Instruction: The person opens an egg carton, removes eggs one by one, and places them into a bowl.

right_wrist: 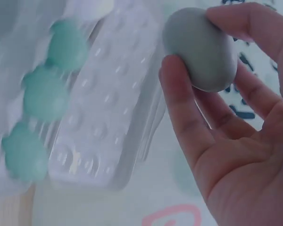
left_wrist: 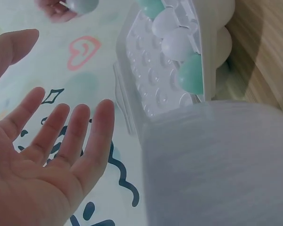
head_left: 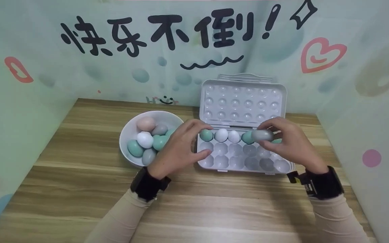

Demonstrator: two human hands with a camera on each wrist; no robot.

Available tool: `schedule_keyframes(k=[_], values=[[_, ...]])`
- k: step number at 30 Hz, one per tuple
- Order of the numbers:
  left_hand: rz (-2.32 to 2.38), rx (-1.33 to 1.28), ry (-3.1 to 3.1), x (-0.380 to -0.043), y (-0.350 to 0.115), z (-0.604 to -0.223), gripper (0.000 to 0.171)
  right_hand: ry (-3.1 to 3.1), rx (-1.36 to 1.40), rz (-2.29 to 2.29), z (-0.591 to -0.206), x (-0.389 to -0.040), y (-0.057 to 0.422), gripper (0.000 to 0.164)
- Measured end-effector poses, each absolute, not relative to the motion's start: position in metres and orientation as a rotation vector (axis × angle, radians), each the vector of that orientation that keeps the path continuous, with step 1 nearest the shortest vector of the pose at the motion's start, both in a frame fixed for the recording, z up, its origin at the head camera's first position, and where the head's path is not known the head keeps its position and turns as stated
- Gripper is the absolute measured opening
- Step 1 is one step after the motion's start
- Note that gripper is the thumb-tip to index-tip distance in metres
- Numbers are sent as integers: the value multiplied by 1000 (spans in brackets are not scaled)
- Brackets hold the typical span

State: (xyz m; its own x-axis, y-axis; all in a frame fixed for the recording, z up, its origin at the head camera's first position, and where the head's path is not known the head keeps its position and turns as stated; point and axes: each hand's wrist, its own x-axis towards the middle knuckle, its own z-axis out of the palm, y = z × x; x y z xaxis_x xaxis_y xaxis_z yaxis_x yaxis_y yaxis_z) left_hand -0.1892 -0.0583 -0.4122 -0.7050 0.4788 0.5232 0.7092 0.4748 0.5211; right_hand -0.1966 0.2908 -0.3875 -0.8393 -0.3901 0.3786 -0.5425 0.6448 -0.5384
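Observation:
My right hand (head_left: pixel 290 141) pinches a grey egg (head_left: pixel 262 135) between thumb and fingers, above the right part of an open egg box (head_left: pixel 243 170). In the right wrist view the grey egg (right_wrist: pixel 200 49) is clear of the box, with three green eggs in the row beside it. The box's back row holds green and white eggs (head_left: pixel 221 135); the raised egg covers part of that row. My left hand (head_left: pixel 181 148) is by the box's left end, thumb and fingers apart. Its palm (left_wrist: pixel 47 174) is bare in the left wrist view.
Left of the box stands a white bowl (head_left: pixel 123 143) with several pink, white, grey and green eggs, partly behind my left hand. The dimpled lid (head_left: pixel 243 109) stands up near the printed backdrop (head_left: pixel 113 77). Both rest on a wooden table (head_left: pixel 79 152).

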Motion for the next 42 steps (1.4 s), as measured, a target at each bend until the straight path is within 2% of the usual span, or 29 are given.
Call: schedule_keyframes(k=[8,15,26,42], values=[[-1127,-1016,-2377,-188,-55,-410,57,-2536,704,1522,-383,-187,233,34],[-1116,-1039,-2333,-185,-50,-408,60,-2525,704,1589,-382,-185,202,34],[-1156,-1108,-2238,-183,-47,-414,56,-2534,743,1715,-394,-181,187,33],[-1136,-1112,-2218,-181,-44,-416,37,-2530,788,1836,-397,-176,181,35]])
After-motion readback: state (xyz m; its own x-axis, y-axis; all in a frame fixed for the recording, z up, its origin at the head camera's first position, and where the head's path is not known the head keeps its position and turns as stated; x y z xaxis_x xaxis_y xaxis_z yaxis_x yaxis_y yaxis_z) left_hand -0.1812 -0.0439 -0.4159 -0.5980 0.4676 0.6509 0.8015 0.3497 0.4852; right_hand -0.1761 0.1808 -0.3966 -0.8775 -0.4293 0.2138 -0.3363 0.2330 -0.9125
